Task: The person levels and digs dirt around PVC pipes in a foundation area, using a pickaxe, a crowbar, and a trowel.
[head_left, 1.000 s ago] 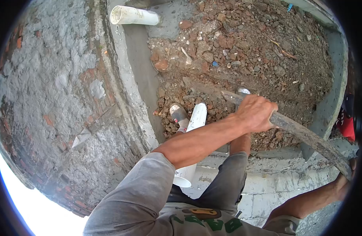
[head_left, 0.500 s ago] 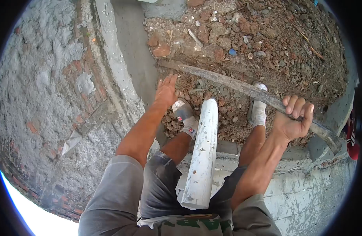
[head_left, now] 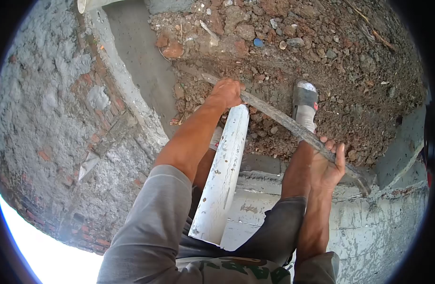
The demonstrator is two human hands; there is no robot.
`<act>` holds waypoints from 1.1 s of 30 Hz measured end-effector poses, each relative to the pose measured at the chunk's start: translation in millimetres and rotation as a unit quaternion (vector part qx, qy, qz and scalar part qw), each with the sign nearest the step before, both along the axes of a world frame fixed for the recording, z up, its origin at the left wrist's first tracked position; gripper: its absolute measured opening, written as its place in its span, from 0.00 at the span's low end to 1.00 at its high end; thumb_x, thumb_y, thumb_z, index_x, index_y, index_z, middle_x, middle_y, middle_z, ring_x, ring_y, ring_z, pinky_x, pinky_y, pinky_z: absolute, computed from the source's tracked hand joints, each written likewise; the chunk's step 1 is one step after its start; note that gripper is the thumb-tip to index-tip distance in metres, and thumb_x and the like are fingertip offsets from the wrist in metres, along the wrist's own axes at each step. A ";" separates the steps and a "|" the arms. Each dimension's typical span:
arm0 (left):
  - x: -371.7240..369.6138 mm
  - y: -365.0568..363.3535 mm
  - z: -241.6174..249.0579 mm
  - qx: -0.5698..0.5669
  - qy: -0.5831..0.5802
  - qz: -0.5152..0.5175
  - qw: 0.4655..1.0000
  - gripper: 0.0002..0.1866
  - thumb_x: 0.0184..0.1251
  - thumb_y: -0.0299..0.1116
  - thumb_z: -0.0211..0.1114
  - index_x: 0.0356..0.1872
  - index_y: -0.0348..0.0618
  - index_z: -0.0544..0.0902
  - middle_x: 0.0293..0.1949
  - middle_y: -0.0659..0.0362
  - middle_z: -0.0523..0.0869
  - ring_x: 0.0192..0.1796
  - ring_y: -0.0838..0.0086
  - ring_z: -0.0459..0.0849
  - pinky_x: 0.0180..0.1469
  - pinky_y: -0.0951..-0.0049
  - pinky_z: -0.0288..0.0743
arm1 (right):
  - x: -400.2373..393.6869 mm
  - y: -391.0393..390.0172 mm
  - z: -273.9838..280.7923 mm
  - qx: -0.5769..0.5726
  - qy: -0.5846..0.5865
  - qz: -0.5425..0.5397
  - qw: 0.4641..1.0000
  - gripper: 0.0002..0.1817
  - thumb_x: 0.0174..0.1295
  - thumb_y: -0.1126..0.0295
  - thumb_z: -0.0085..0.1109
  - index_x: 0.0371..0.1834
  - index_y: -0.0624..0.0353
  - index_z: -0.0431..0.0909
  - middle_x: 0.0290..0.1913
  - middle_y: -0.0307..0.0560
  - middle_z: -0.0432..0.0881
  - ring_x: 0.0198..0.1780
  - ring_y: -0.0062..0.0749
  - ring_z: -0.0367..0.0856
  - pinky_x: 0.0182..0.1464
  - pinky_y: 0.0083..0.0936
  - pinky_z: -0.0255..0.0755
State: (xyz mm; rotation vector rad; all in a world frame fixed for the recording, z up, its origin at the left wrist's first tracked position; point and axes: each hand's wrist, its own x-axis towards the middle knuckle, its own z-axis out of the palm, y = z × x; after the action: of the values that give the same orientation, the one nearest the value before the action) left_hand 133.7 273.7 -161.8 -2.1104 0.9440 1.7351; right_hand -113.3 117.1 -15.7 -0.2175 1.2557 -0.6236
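A long, slightly bent wooden pole (head_left: 283, 118) slants from the dirt at upper left down to the lower right. My left hand (head_left: 227, 93) is closed around its upper part. Lower down, my right hand (head_left: 328, 163) holds the pole with fingers curled over it and thumb raised. The pole's far end lies low against the brown soil, and I cannot make out whether a tool head is on it. Between my legs a white pipe (head_left: 219, 175), spotted with dirt, leans lengthwise, its upper end just below my left hand.
Loose soil with stones and brick pieces (head_left: 274, 52) spreads ahead. At left rises a rough mortared brick wall (head_left: 52, 118) beside a smooth grey cement strip (head_left: 141, 61). A pale block wall (head_left: 359, 232) runs behind my legs. My sandalled foot (head_left: 305, 99) stands on the soil.
My left hand has gone from open beside the pole to gripping it. My right hand and the pole's lower end have shifted left. One foot has moved forward, and the view has shifted.
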 end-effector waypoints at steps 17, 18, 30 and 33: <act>-79.1 -212.2 268.4 -0.494 0.109 0.146 0.850 0.12 0.35 0.29 0.69 0.25 0.38 0.79 0.21 0.51 0.81 0.29 0.57 0.83 0.35 0.60 0.72 | -55.7 -308.2 334.4 -0.414 -0.066 0.097 0.903 0.21 0.66 0.54 0.47 0.17 0.50 0.61 0.16 0.36 0.60 0.21 0.25 0.61 0.26 0.22 0.60; -72.2 -204.5 267.0 -0.500 0.094 0.146 0.849 0.12 0.35 0.28 0.69 0.24 0.38 0.78 0.21 0.51 0.81 0.29 0.59 0.83 0.35 0.61 0.72 | -41.3 -299.9 331.2 -0.440 -0.046 0.072 0.894 0.24 0.66 0.50 0.46 0.14 0.48 0.60 0.13 0.33 0.59 0.17 0.23 0.60 0.21 0.20 0.60; 30.3 153.7 89.5 -0.077 -0.195 0.180 0.961 0.36 0.54 0.35 0.68 0.65 0.47 0.62 0.64 0.50 0.66 0.67 0.55 0.63 0.71 0.58 0.52 | 100.2 4.5 1.8 -0.209 0.001 -0.034 0.977 0.16 0.64 0.62 0.49 0.19 0.54 0.65 0.18 0.39 0.65 0.24 0.33 0.68 0.43 0.41 0.69; 14.3 93.1 84.5 -0.154 -0.196 0.223 0.942 0.40 0.52 0.35 0.70 0.67 0.51 0.60 0.67 0.52 0.61 0.69 0.54 0.58 0.71 0.57 0.51 | 77.5 -13.4 -29.0 -0.138 -0.008 -0.048 0.989 0.14 0.64 0.62 0.50 0.21 0.55 0.68 0.19 0.41 0.67 0.28 0.35 0.70 0.47 0.42 0.69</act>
State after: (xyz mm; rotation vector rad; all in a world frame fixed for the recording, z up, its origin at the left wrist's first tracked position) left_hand 148.0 366.8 -77.2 -2.9163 0.6912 1.2995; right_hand -35.8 103.8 -44.8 -0.3824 1.1674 -0.8810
